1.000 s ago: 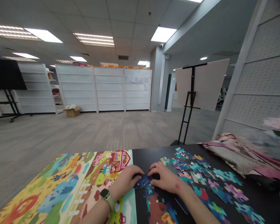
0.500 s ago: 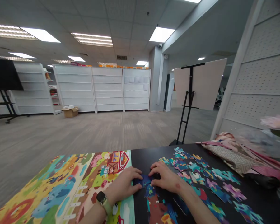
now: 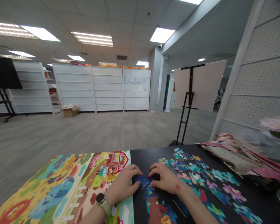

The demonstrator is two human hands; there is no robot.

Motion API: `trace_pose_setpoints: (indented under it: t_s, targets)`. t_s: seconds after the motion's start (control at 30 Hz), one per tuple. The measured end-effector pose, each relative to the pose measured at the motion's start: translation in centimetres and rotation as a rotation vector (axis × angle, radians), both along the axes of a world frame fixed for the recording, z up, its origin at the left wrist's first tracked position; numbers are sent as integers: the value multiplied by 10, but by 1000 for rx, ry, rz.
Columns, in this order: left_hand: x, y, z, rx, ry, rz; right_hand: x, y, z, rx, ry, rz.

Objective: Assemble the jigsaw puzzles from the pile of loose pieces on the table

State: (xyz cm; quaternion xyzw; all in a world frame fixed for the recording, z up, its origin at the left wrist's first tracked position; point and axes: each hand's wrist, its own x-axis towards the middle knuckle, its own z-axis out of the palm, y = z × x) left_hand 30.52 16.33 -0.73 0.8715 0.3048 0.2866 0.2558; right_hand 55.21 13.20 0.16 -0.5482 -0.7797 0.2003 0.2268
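Dark blue puzzle pieces (image 3: pixel 142 179) lie between my two hands on the black table. My left hand (image 3: pixel 128 183), with a watch on its wrist, rests at the mat's edge, its thumb and fingers gripping the left side of these pieces. From the right, my right hand (image 3: pixel 164 178) curls its fingertips and thumb onto their right side. Just below, a joined puzzle section with a brown bear (image 3: pixel 154 207) reaches toward me. The fingertips partly cover where the dark blue pieces meet.
Many loose puzzle pieces (image 3: pixel 196 177) spread over the table's right side. A colourful farm-and-animal picture mat (image 3: pixel 67 186) covers the left. Patterned fabric (image 3: pixel 233 155) and a pink flower (image 3: pixel 275 122) sit at the right edge. Beyond stands an easel (image 3: pixel 186 109).
My left hand has shifted slightly up and left, and more of the dark blue puzzle piece shows beside its thumb. The right hand stays nearly in place.
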Motion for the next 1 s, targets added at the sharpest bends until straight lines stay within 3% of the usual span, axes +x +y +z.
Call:
trace_pose_setpoints:
  t_s: [0.17,0.27,0.37,0.5,0.6,0.67,0.73,0.83,1.0]
  targets:
    - [-3,13,-5,8,-126,172,-1,3,-4,48,8,-23]
    - [-5,19,-9,14,-128,183,-2,6,-6,111,25,-57]
    - [-5,16,-6,22,-93,114,3,11,-6,195,57,-146]
    - [1,-4,9,15,-36,7,24,21,-4,268,112,-415]
    - [14,-25,12,-5,145,-156,45,28,-4,265,142,-583]
    - [24,-34,4,7,281,-260,55,30,-5,246,141,-630]
    - [33,-38,-8,35,347,-302,59,32,-7,223,124,-619]
    - [38,-37,-22,61,358,-245,54,30,-9,195,73,-499]
    - [39,-41,-16,33,334,-178,38,20,-15,133,-10,-243]
